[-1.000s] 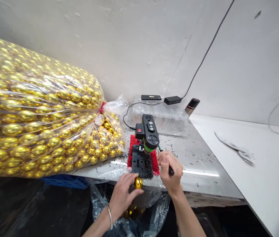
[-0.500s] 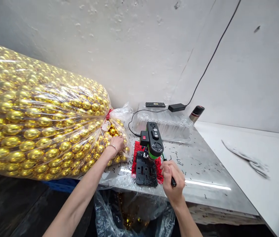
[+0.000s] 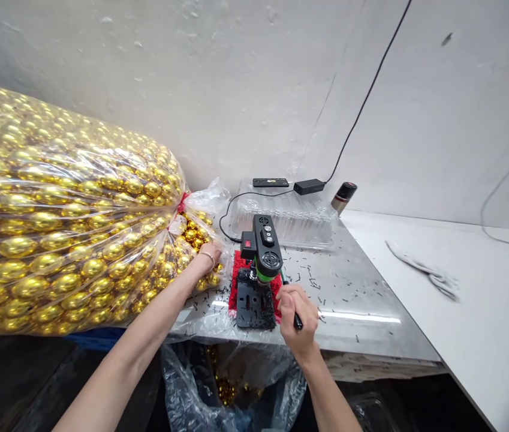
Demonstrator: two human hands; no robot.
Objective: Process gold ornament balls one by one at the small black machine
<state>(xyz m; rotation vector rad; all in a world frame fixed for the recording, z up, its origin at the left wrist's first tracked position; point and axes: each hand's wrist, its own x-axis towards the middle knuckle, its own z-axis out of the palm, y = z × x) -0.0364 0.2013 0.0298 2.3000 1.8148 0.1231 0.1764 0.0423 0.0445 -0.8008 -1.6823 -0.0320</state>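
My left hand (image 3: 210, 255) reaches into the opening of a clear bag (image 3: 78, 240) full of shiny gold balls; its fingertips are hidden among the balls and film, so what they hold cannot be made out. A red tie (image 3: 183, 203) gathers the bag's neck. My right hand (image 3: 298, 312) is wrapped round the black handle (image 3: 298, 322) of a lever. The lever runs to a small black machine (image 3: 267, 246) with a green ring, standing over a black slotted base plate (image 3: 254, 309). Red matting (image 3: 239, 279) shows under the base.
Behind the machine, a clear plastic tray (image 3: 285, 222) bears a black adapter (image 3: 309, 186) and a dark flat device (image 3: 271, 182). A bottle (image 3: 344, 197) stands near the wall. Black bits litter the metal table (image 3: 348, 300). An open plastic bag (image 3: 182, 384) with gold balls hangs below. A glove (image 3: 422, 270) lies right.
The whole view has shifted, so things appear farther left. Both hands keep nearly the same places, the left at the bag's opening and the right on the lever handle.
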